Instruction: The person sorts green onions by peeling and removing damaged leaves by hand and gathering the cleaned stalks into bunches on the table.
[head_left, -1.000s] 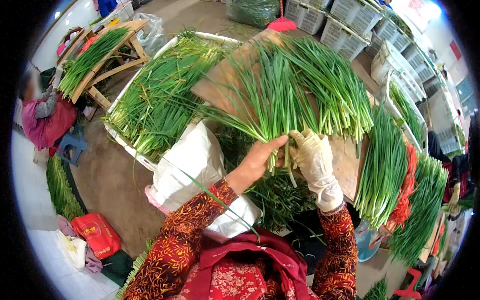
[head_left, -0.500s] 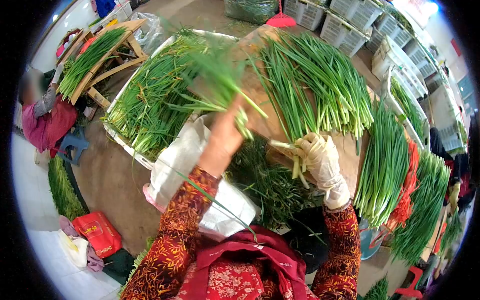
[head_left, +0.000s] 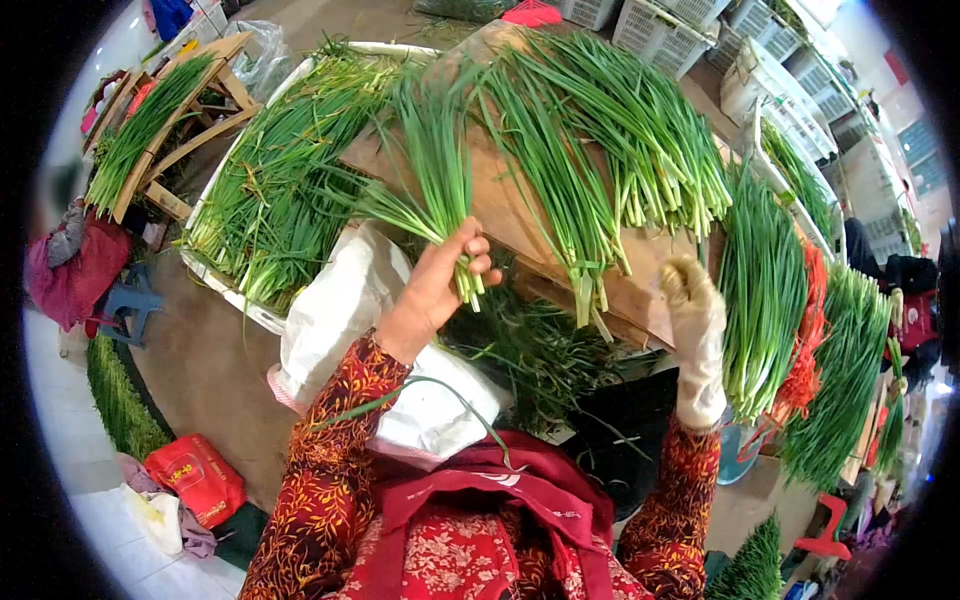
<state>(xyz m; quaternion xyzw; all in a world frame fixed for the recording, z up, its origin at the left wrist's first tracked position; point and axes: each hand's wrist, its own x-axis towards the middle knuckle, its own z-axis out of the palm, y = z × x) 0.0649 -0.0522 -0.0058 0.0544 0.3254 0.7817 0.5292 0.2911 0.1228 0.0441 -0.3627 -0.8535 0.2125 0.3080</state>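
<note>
Greens [head_left: 583, 235] on board [head_left: 640, 285] lie btwn your hands, stems near, tips far-left; L hand [head_left: 435, 280] clamps a bunch [head_left: 445, 190], R hand [head_left: 697, 310] curled, can't tell if closed.

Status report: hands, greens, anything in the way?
Left hand gripping bunch of green stalks. Gloved right hand beside board, seemingly empty. Nothing visibly blocking either hand.

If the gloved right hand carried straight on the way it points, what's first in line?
The right hand would probably meet the large pile's pale stem ends; the hand's height is unclear, so it might pass over them.
</note>
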